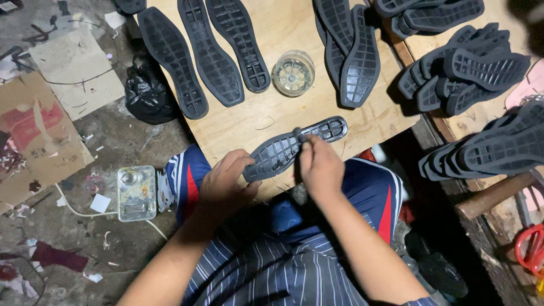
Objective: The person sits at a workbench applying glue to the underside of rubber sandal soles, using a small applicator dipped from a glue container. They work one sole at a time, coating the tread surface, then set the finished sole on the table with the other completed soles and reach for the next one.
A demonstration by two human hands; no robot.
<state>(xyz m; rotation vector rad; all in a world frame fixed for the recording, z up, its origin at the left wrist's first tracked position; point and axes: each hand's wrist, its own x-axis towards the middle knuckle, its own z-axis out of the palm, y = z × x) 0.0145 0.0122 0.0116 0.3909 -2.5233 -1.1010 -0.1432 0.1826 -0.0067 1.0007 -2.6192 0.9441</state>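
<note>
Far left, torn cardboard (42, 136) on the floor, a black bag (148, 93), a small clear box (136, 192) by the knee. On the wooden tabletop (283, 28), three dark soles (207, 54) lie flat, then a clear round tub (293, 72), then stacked soles (348, 51); more piles (464, 68) crowd the right. Left hand (224, 184): its grip is curled closed on the heel end of the dark sole (294, 146), which lies tilted at the tabletop's near edge. Right hand (320, 167): its grip is pinched shut at the sole's middle. There's bare board between the sole and the tub.
</note>
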